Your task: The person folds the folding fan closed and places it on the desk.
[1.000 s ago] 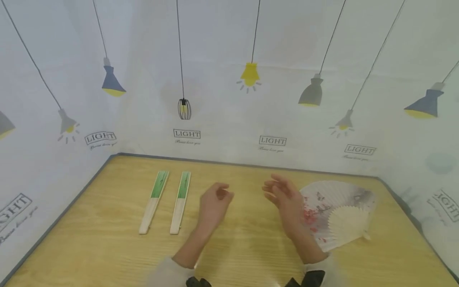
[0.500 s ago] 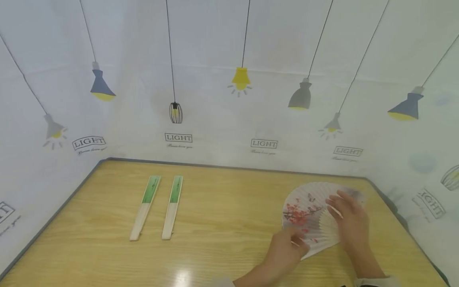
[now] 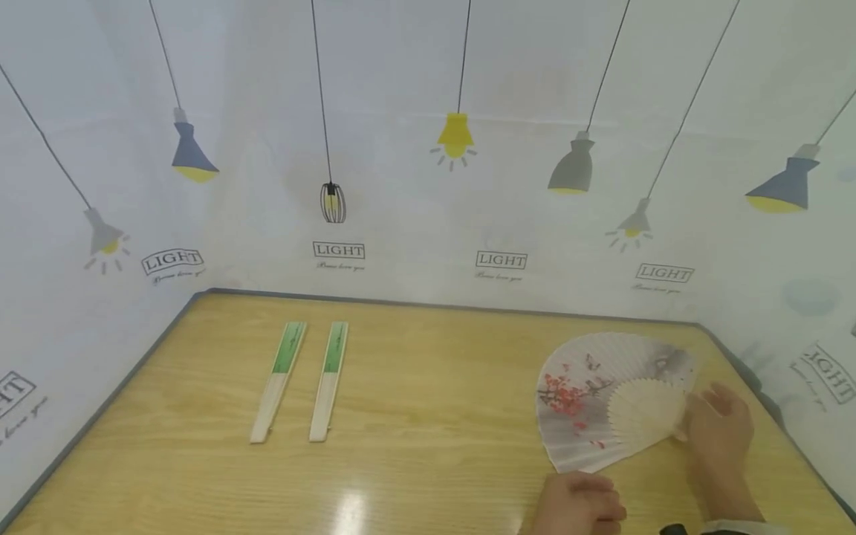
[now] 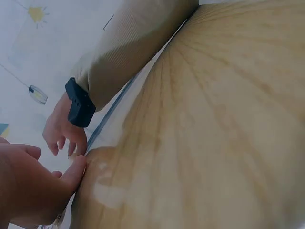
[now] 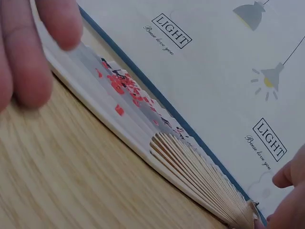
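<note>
An unfolded folding fan [image 3: 582, 401] with red blossoms and pale ribs lies on the wooden table at the right. My right hand [image 3: 722, 427] is at its pivot end, thumb and fingers apart; in the right wrist view a fingertip is right at the pivot [image 5: 250, 214]. Near the fan's front left edge is my left hand [image 3: 578, 505], fingers loosely bent, nothing held in them. Its fingers also show large in the right wrist view, just over the fan's outer guard. Two folded fans, one [image 3: 277, 386] left of the other [image 3: 329, 383], lie side by side at the left, with green upper ends.
The wooden table [image 3: 428, 401] is bordered at the back and sides by a white cloth wall [image 3: 401, 163] printed with lamps. A dark edging [image 3: 468, 305] runs along the table's far side. Black wrist devices [image 4: 80, 102] sit at the sleeves.
Both hands have gone from the table's middle to the right, around the open fan. The right hand has moved on to the pivot; the left has drawn back toward the near edge.
</note>
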Tool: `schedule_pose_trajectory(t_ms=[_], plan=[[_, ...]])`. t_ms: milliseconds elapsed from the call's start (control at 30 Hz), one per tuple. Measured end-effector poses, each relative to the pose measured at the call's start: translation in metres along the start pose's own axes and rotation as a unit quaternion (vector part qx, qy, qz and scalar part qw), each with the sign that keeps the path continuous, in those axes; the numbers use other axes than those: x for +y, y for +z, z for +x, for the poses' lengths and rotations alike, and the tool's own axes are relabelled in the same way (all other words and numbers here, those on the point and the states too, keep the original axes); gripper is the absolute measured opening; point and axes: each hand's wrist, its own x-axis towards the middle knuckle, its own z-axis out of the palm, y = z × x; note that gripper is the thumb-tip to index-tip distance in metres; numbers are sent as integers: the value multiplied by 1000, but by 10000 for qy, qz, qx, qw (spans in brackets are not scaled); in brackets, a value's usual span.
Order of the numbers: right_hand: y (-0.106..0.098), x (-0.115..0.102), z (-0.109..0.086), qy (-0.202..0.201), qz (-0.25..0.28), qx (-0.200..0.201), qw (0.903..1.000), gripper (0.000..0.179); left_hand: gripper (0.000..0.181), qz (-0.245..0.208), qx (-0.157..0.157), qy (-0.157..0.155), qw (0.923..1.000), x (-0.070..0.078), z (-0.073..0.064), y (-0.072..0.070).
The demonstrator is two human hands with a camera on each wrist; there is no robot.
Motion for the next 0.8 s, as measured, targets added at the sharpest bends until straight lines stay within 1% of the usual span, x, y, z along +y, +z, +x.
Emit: schedule_pose_trajectory(t_ms=[67,100,167,300,367,567,700,800], plan=[[0,2,0,173,27,-114,9998,64,12,-119,22,-227,9997,-2,-4,2],[1,3,0,232,85,-167,9996,66,12,-176,-22,-249,9995,-2,-5,2],[2,6,0,365,291,-184,9987,67,12,-240,-95,-222,9994,-1,-6,1],[5,7,1,499,519,-85,9974,69,14,-398,-275,-75,9988,2,-6,-1],[5,7,1,564,568,-63,9968,70,15,-504,-380,-84,9980,2,-5,-2],[1,5,3,811,1152,118,9900,74,14,-720,-671,-186,9950,2,-3,-4],[1,2,3,883,1079,23,9902,74,12,-898,-795,-218,9925,1,0,-6],[1,-1,1,896,960,-151,9912,74,8,-961,-892,-352,9907,3,2,-8]])
